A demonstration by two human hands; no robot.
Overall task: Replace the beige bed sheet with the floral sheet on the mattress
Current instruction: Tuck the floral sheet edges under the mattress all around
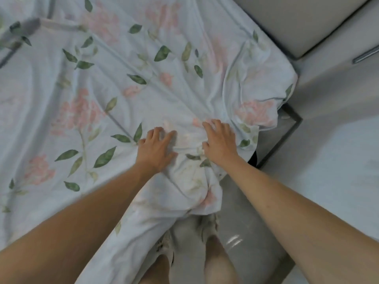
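— Sheet placement?
— Floral sheet (123, 83) covers the bed; one corner bunches over the edge.
— Hands?
— My left hand (156, 149) and right hand (220, 140) press flat, fingers spread, gripping nothing, to smooth it.

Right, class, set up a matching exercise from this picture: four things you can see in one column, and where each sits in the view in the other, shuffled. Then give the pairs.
Things
1. left hand
2. right hand
3. floral sheet
4. dark bed frame corner

Places
A. sticking out bare at the right, below the sheet's loose edge
B. pressing the fabric just right of the bunched fold
C. spread over the bed, hanging off the near edge
D. pressing the fabric just left of the bunched fold

Pairs: 1-D, 2-B, 3-C, 4-A
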